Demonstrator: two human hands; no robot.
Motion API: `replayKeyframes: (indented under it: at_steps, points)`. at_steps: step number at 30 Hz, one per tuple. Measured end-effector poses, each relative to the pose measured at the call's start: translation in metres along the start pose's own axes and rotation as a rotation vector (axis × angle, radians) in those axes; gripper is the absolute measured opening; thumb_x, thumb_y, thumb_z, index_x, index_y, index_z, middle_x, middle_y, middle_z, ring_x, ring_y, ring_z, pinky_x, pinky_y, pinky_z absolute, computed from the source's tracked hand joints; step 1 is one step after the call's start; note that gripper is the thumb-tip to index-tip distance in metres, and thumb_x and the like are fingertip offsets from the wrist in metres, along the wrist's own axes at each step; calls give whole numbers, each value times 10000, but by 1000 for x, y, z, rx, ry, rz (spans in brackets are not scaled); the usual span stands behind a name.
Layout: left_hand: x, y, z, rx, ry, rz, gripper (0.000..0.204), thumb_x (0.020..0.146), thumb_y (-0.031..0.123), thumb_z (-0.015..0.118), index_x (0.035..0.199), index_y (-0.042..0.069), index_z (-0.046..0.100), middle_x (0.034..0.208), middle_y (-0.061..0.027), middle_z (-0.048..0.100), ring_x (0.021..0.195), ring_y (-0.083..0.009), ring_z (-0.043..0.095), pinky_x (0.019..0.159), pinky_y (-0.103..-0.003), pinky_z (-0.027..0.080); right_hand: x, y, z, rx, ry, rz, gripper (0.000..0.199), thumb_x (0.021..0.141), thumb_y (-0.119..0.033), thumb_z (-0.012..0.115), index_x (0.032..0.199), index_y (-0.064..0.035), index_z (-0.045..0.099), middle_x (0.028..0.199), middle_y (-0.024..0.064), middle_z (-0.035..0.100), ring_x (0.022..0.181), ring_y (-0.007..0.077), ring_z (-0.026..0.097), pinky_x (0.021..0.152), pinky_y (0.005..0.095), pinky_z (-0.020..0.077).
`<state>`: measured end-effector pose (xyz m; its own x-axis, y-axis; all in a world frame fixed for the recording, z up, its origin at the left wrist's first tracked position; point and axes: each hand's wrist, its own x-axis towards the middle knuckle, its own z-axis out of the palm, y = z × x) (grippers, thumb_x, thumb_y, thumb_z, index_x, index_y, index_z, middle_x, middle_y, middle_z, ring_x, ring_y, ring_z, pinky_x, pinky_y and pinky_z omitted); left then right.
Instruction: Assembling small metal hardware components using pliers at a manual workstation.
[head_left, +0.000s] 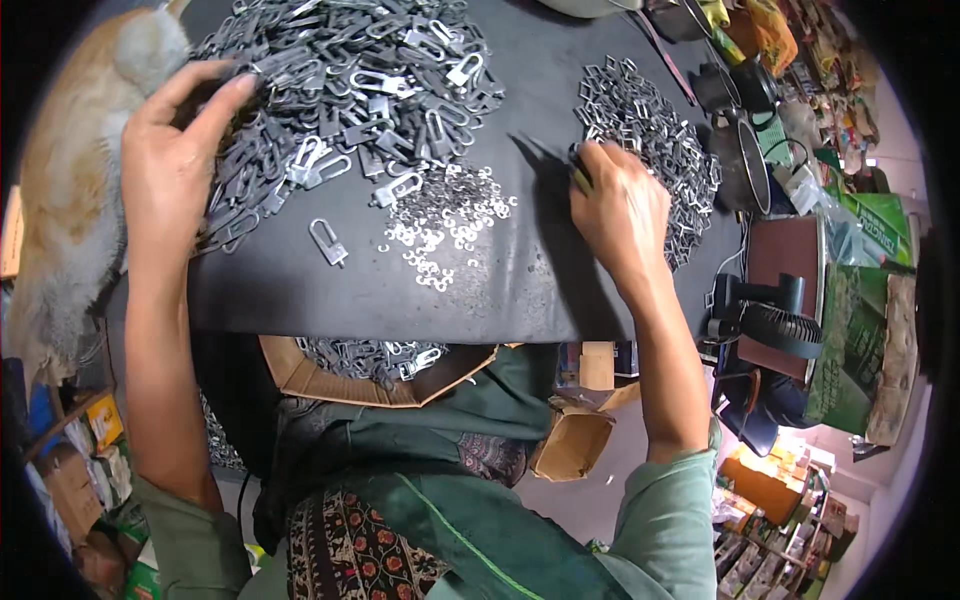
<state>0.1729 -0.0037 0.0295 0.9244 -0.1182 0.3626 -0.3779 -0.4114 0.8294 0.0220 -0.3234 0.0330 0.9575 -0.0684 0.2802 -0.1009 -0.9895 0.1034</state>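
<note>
My left hand [172, 160] reaches over the left edge of a big heap of grey metal looped clips [335, 90]. Its thumb and index finger close together at a dark piece there, too hidden among the clips to make out. My right hand [622, 205] is closed around a slim dark pointed tool [545, 155], its tip toward the left, beside a heap of small rectangular metal links [650, 125]. Between the hands lies a small pile of tiny C-shaped metal rings [435, 230]. One single looped clip [327, 243] lies apart, in front of the big heap.
A furry tan-and-white animal [95, 160] lies along the left side of the dark tabletop [500, 310]. Below the front edge, a cardboard box [340, 385] holds more clips. At the right stand a small black fan [780, 325] and a round metal pan [742, 165].
</note>
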Motion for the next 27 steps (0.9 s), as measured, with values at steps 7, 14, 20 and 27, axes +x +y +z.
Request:
replayKeyframes:
  at_steps: [7, 14, 20, 27]
  points:
    - [-39, -22, -36, -939, -171, -330, 421, 979, 189, 577, 1338, -18, 503, 1087, -78, 629, 707, -85, 460, 582, -175, 338, -52, -7, -35, 221, -192, 114, 153, 760, -68, 686, 877, -35, 593, 793, 133, 596, 766, 331, 632, 667, 433, 508]
    - [-52, 6, -30, -1132, -340, -425, 498, 1002, 171, 516, 1436, -30, 375, 1227, -116, 565, 882, -118, 548, 643, -170, 412, -39, -8, -17, 191, 8, 209, 176, 746, -49, 691, 896, -42, 600, 798, 129, 582, 793, 328, 625, 666, 438, 501]
    - [-78, 12, -31, -1166, -475, -790, 508, 997, 167, 498, 1446, -25, 356, 1119, -145, 628, 989, -248, 666, 717, -265, 565, -25, -14, -12, 73, -4, -11, 146, 810, -85, 674, 875, -16, 562, 795, 153, 566, 752, 384, 608, 654, 450, 471]
    - [-124, 31, -20, -1335, -698, -909, 232, 999, 122, 487, 1199, 8, 514, 988, -137, 656, 783, -213, 688, 604, -247, 539, -67, -23, -41, 96, -244, 59, 199, 701, -45, 708, 840, -34, 566, 775, 116, 560, 740, 320, 602, 641, 420, 490]
